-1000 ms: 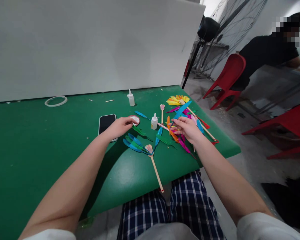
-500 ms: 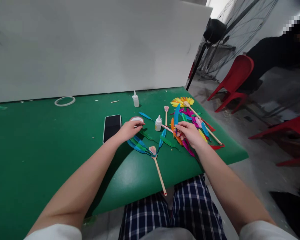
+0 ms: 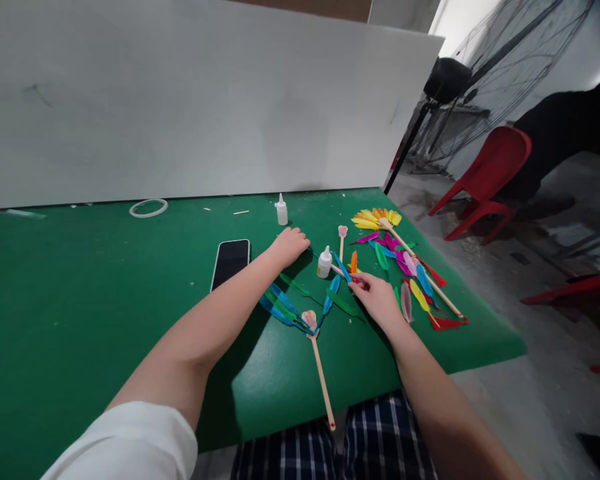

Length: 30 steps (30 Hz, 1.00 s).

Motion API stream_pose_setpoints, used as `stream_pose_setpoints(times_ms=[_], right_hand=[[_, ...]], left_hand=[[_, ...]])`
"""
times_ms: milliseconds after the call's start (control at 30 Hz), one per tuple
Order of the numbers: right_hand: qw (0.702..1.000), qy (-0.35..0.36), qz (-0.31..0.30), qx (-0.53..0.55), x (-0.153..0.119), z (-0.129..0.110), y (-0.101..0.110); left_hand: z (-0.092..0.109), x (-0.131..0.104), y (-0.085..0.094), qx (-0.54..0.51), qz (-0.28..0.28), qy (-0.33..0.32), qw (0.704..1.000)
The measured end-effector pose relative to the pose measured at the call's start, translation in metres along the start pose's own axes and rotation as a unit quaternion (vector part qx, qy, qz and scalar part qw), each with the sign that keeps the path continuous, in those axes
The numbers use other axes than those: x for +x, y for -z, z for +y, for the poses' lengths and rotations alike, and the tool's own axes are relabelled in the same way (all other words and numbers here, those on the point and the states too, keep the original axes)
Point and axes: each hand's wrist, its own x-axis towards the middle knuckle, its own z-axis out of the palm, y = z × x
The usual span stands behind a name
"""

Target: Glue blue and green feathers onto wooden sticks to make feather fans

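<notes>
One blue feather (image 3: 343,267) is in the right hand (image 3: 377,297), which pinches it narrowly by its lower end between thumb and fingertips, above the right half of the green table (image 3: 105,320). The left hand (image 3: 290,247) reaches toward the far edge, palm down with fingers curled; whether it grips anything beneath cannot be told.

The held feather looks nearly weightless, with a soft vane that would likely crease or split if squeezed. Its bare quill should be the stiffer part and the better place to hold, with light pressure only.

Near the middle of the near edge lies a wooden stick wand (image 3: 322,383), its handle end reaching that edge and its head, pointing toward the far edge, fringed with blue and green feathers. It is probably light and stiff, safest taken by the bare handle, since the feathers at the head look easily bent.

Between the hands stands a white dropper bottle (image 3: 324,264), likely squeezable, so better held gently around the body than by the nozzle. Toward the right edge, loose coloured feathers (image 3: 393,250) lie beside a yellow feather fan (image 3: 375,219), whose long handle runs toward the right corner.
</notes>
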Motion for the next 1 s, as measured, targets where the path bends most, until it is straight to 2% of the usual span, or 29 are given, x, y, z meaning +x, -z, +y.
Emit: stream_pose_setpoints(times_ms=[100, 200, 333, 400, 467, 600, 733, 800, 833, 900, 933, 967, 1000], right_hand=[[0.998, 0.037, 0.025, -0.041, -0.002, 0.001, 0.002], [0.993, 0.079, 0.079, -0.026, -0.004, -0.002, 0.01], [0.988, 0.108, 0.102, 0.033, -0.012, -0.016, 0.023], [0.984, 0.118, 0.115, 0.061, -0.016, -0.03, 0.027], [0.981, 0.132, 0.111, 0.088, -0.018, -0.047, 0.025], [0.972, 0.2, -0.02, 0.121, -0.013, -0.081, 0.006], [0.964, 0.187, -0.131, 0.134, -0.008, -0.095, -0.014], [0.957, 0.152, -0.172, 0.175, -0.009, -0.093, -0.018], [0.953, 0.122, -0.188, 0.203, -0.011, -0.092, -0.019], [0.939, 0.045, -0.208, 0.271, -0.014, -0.087, -0.02], [0.929, 0.009, -0.213, 0.303, -0.016, -0.085, -0.022], [0.92, -0.017, -0.216, 0.328, -0.017, -0.083, -0.023], [0.913, -0.031, -0.217, 0.344, -0.018, -0.082, -0.025]], left_hand=[[-0.007, 0.004, 0.005, 0.003, -0.01, -0.008, 1.0], [-0.018, -0.003, 0.021, -0.005, -0.015, 0.007, 1.0], [-0.031, -0.035, 0.06, -0.058, -0.04, 0.008, 0.997], [-0.032, -0.055, 0.081, -0.181, -0.08, 0.018, 0.98], [-0.026, -0.07, 0.099, -0.237, -0.12, 0.015, 0.964], [-0.002, -0.079, 0.118, -0.274, -0.152, 0.018, 0.949], [0.018, -0.078, 0.124, -0.294, -0.157, 0.013, 0.943], [0.023, -0.08, 0.122, -0.312, -0.134, -0.002, 0.94], [0.024, -0.083, 0.12, -0.329, -0.104, 0.0, 0.939], [0.027, -0.09, 0.109, -0.381, -0.005, 0.042, 0.923], [0.03, -0.094, 0.101, -0.422, 0.061, 0.085, 0.901], [0.034, -0.097, 0.092, -0.469, 0.104, 0.125, 0.868], [0.038, -0.101, 0.081, -0.507, 0.12, 0.155, 0.839]])
